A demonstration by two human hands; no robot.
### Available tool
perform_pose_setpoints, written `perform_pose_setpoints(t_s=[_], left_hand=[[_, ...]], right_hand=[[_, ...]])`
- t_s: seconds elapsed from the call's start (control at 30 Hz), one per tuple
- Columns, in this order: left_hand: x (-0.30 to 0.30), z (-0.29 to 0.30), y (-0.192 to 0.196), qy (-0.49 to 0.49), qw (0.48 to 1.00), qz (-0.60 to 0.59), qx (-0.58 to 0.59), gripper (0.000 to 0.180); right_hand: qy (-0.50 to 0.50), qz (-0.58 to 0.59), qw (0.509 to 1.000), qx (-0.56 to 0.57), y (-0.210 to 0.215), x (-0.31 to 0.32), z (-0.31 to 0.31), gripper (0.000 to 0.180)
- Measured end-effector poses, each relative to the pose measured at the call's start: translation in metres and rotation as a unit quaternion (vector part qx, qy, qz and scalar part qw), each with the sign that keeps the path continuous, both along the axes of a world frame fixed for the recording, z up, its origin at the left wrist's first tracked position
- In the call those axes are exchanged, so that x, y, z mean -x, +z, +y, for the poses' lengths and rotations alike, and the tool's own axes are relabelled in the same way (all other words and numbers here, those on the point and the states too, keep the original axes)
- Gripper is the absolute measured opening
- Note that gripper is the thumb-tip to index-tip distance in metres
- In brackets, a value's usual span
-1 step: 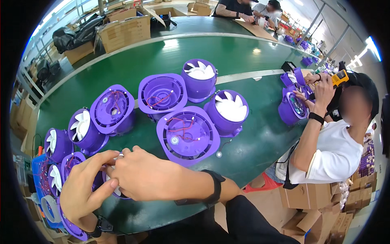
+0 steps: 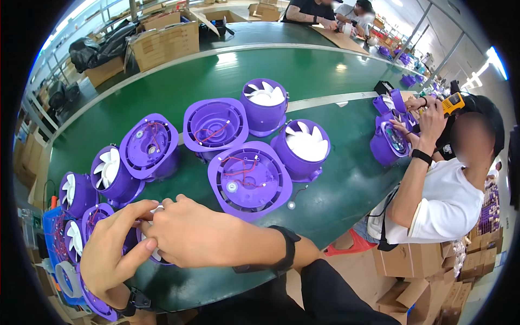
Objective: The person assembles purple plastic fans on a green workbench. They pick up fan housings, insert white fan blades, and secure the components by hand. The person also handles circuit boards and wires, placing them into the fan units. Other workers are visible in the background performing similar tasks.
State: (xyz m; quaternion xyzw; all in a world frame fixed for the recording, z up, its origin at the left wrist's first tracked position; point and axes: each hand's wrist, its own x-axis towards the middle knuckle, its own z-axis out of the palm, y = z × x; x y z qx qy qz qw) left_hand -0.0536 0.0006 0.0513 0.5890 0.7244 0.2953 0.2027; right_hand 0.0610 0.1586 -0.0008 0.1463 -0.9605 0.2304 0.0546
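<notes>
A purple housing with a white fan (image 2: 156,254) is under my two hands at the table's near left, mostly hidden by them. My left hand (image 2: 111,246) curves around it from the left, thumb and fingertips bent in at the fan. Coming across from the right, my right hand (image 2: 187,230) has its fingers curled down onto the same fan, fingertips close to those of the left. A purple housing with red wires (image 2: 250,179) lies open side up just beyond my right wrist. Past my left hand stands another purple housing with white blades (image 2: 111,168).
More purple housings (image 2: 149,146) stand across the green table (image 2: 189,78), some with white fans (image 2: 306,143). A small wired part (image 2: 291,205) lies to the right. A blue bin (image 2: 50,222) with red wires is at far left. At right, a co-worker (image 2: 449,189) handles a housing and a yellow tool (image 2: 453,104).
</notes>
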Motion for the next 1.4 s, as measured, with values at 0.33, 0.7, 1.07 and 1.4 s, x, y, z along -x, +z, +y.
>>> perform_pose_setpoints(t_s=[0.33, 0.7, 1.07, 1.4], left_hand=[[-0.014, 0.008, 0.004, -0.044, 0.997, 0.056, 0.042, 0.059], [-0.026, 0.016, -0.036, -0.046, 0.97, 0.196, 0.136, 0.084], [-0.036, 0.029, -0.018, -0.125, 0.939, 0.244, 0.21, 0.076], [-0.031, 0.024, -0.019, -0.113, 0.88, 0.383, 0.259, 0.067]], right_hand=[[-0.013, 0.156, 0.988, 0.011, 0.057, -0.065, 0.028, 0.025], [-0.508, 0.218, 0.779, 0.295, -0.089, -0.235, 0.096, 0.01], [-0.662, 0.158, 0.719, 0.137, -0.144, -0.245, 0.14, 0.046], [-0.642, 0.126, 0.741, 0.148, -0.142, -0.252, 0.126, 0.012]])
